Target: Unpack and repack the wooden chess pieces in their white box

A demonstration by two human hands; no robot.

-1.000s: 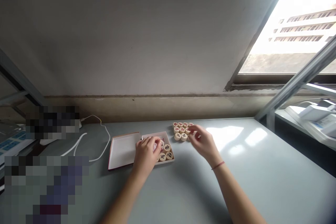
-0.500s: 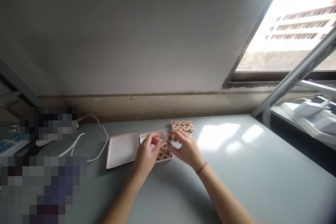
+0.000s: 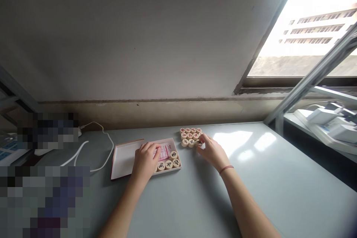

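Observation:
Xiangqi pieces, round and wooden, stand in rows (image 3: pixel 189 135) on the desk; the back ones carry red characters, the front ones dark. My right hand (image 3: pixel 212 152) pinches a xiangqi piece (image 3: pixel 198 142) at the right end of the front row. A shallow white box (image 3: pixel 167 171) holds several dark-marked pieces (image 3: pixel 169 164) along its near and right sides, with a red-lined sheet (image 3: pixel 165 153) showing on its floor. Over the box's left part is my left hand (image 3: pixel 145 158), fingers curled and close together; whatever they may hold is hidden. The box lid (image 3: pixel 125 158) lies inside-up to the left, partly behind that hand.
A white cable (image 3: pixel 111 148) loops across the left of the grey desk (image 3: pixel 195 200). Blurred-out items sit at the far left. A wall (image 3: pixel 139 44) rises behind the desk. Metal frame bars (image 3: pixel 309 76) slant at the right, beside a shelf with white devices (image 3: pixel 320 117).
My right hand has moved from over the box to the front row of pieces at the right. The left hand has shifted left and lower, uncovering more of the box.

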